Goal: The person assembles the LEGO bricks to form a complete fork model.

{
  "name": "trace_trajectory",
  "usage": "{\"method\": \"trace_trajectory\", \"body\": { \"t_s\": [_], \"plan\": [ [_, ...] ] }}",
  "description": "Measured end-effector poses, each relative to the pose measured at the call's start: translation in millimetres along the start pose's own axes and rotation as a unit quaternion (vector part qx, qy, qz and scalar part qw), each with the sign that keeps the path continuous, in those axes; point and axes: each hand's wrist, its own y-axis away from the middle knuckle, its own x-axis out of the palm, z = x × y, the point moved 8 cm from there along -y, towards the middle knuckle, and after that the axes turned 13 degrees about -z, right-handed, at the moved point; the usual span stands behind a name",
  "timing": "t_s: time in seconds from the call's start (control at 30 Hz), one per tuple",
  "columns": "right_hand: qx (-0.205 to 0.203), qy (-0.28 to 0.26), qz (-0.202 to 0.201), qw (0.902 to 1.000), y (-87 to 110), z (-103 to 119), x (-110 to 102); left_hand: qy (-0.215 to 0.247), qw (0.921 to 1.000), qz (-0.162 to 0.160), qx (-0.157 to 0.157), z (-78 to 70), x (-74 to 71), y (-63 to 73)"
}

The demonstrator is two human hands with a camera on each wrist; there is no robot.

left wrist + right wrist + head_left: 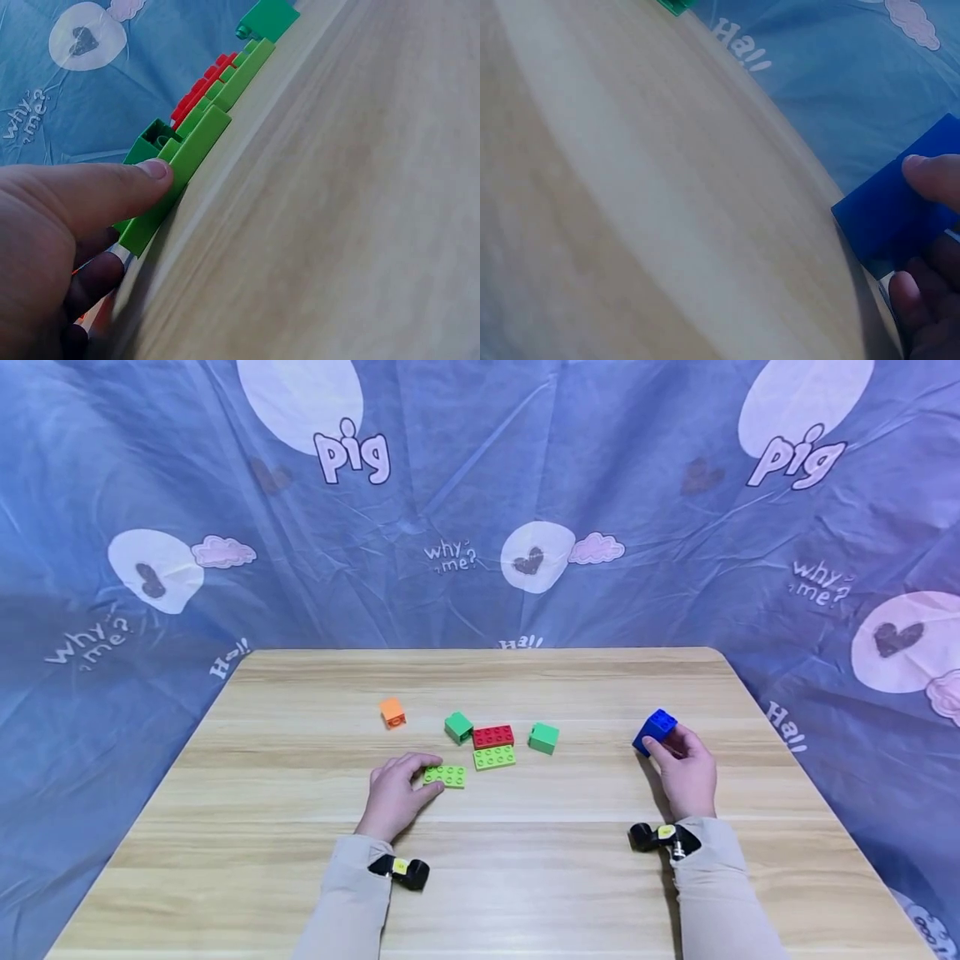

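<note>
My left hand pinches a lime green building brick between thumb and fingers, close over the table. In the left wrist view the thumb lies along the near side of this lime brick. Off to the right, my right hand holds a blue brick, its studs facing up and tilted. The right wrist view has the thumb on one face of the blue brick and fingers below it. Just beyond the left hand, a second lime brick lies against a red brick.
One green brick lies left of the red one, another green brick to its right. An orange brick sits farther left on the wooden table. A blue patterned cloth hangs behind and at both sides.
</note>
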Motion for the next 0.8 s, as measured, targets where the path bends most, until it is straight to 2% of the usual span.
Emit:
{"method": "trace_trajectory", "body": {
  "t_s": [0.13, 0.27, 0.33, 0.47, 0.53, 0.7, 0.8],
  "plan": [
    [0.041, -0.061, 0.0, 0.9973, 3.6, 0.4, -3.0, -0.001, 0.9999, 0.01, 0.003, -1.3, 2.5, -0.5],
    [0.08, -0.136, -0.007, 0.9874, 10.4, -0.3, -4.3, -0.004, 0.9998, 0.018, -0.001, -1.3, 0.6, -1.0],
    [0.086, -0.141, 0.0, 0.9864, 15.3, -0.1, -3.7, -0.007, 0.9997, 0.022, -0.005, -0.1, -1.0, -1.3],
    [0.092, -0.109, 0.019, 0.9896, 27.3, 0.4, -6.0, -0.006, 0.9995, 0.026, -0.016, 2.1, -1.8, -0.2],
    [0.096, -0.102, 0.016, 0.99, 33.3, -0.5, -10.3, -0.003, 0.9995, 0.026, -0.019, 2.3, -0.9, 0.7],
    [0.08, -0.115, -0.005, 0.9901, 45.9, -0.3, -19.2, -0.003, 0.9994, 0.028, -0.022, 0.7, 0.3, 1.1],
    [0.062, -0.128, 0.004, 0.9899, 52.2, 2.9, -19.0, -0.006, 0.9995, 0.026, -0.018, -1.0, 0.6, 0.2]
  ]
}}
